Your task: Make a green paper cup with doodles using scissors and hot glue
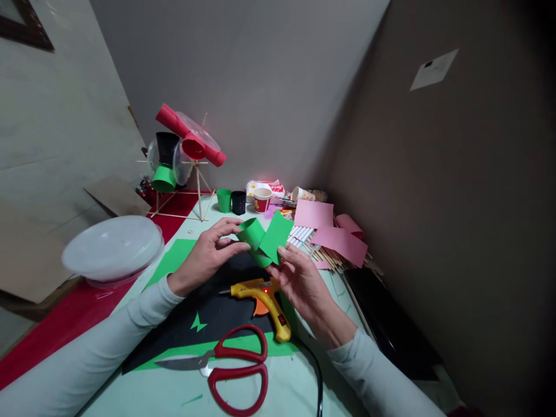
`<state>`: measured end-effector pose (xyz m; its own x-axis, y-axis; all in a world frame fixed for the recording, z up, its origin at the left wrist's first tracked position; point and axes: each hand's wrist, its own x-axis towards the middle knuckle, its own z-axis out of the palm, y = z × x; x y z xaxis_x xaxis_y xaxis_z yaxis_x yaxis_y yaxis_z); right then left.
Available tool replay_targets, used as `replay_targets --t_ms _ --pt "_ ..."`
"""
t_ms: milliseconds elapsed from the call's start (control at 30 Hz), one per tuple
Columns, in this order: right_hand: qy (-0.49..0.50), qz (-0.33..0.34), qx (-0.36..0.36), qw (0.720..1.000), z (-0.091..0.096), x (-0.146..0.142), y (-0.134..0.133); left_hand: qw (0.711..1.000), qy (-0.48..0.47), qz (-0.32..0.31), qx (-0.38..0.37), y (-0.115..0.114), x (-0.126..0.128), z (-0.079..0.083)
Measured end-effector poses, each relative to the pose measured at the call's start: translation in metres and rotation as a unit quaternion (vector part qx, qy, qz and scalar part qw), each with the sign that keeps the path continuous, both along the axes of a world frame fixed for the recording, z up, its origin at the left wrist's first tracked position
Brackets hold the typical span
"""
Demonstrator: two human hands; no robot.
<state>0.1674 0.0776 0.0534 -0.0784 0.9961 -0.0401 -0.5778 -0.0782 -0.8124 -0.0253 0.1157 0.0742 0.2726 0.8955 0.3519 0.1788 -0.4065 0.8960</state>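
At frame centre, the half-curled left hand (207, 250) grips a paper roll (251, 233); the right hand (299, 278) pinches green card (278, 236).

Yr held paper (277, 236) = grn, glue gun (271, 296) yel w/ org trigger (260, 307), scissors handles (263, 347) red, sheets (314, 214) pink, yr sleeves (125, 330) pale.

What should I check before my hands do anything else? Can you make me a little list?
1. Left hand has a grip: ok, its fingers are on the curled part of the green paper.
2. Right hand has a grip: ok, it pinches the flat part.
3. Curled and flat parts glued together: cannot tell.
4. Glue gun nozzle off your hands: ok, it points left, touching neither.
5. Glue hot: cannot tell; only a red light shows.
6. Scissors put down: ok, neither hand holds them.
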Motion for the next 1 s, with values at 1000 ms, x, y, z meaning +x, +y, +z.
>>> replay_targets --t_ms 1000 --pt "-0.369 -0.076 0.203 0.904 -0.018 -0.012 -0.013 0.887 -0.202 -0.155 -0.386 -0.041 -0.022 -0.009"
